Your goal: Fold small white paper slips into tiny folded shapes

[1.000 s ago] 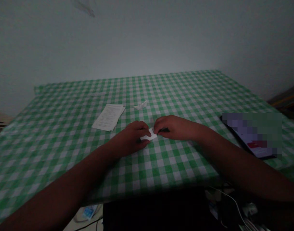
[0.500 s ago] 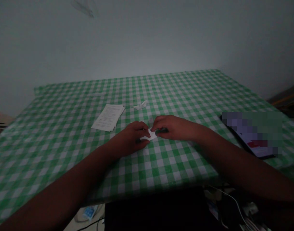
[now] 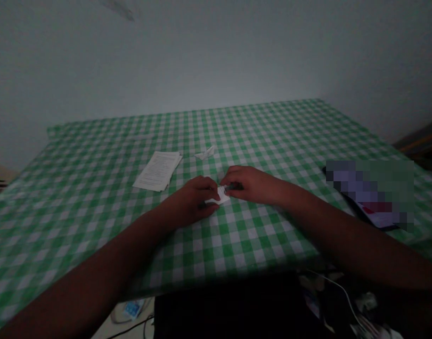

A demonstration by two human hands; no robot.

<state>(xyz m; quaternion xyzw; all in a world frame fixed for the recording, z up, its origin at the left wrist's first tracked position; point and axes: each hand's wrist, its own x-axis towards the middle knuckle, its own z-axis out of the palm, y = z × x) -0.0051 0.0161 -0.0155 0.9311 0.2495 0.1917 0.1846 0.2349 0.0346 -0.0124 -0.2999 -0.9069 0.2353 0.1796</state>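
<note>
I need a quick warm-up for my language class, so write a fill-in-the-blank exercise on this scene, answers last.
The cloth is checked in white and ____.
The left hand and the right hand both touch a small white piece of ____.
The printed sheets lie nearer the ____ hand.
The device with the lit screen lies beside the ____ arm.

Missing words: green; paper; left; right
</note>
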